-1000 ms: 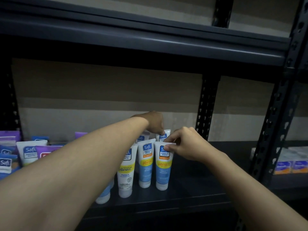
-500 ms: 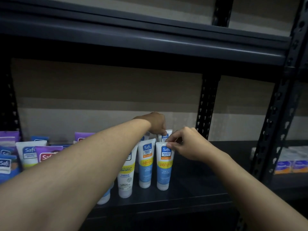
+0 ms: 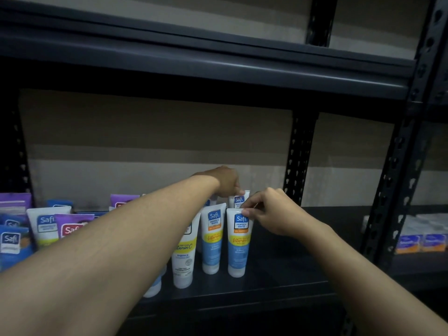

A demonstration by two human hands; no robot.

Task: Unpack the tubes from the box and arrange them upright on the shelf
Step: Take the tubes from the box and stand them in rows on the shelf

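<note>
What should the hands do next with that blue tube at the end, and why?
Probably let go: the right hand pinches the top of the end tube, which already stands upright on its cap on the shelf. The left hand holds the rear tube.

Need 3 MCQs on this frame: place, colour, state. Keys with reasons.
1. Where does the front tube pinched by the right hand stand?
A. Right end of the front row
B. On the top shelf
C. Among the purple tubes
2. Its lower body is:
A. Red
B. Green
C. Blue
3. It is:
A. Lying flat
B. Upright on its cap
C. Lifted in the air
1 A: no tube to its right; the left hand holds the rear tube behind.
2 C: blue below the yellow band.
3 B: cap rests on the shelf.
</note>
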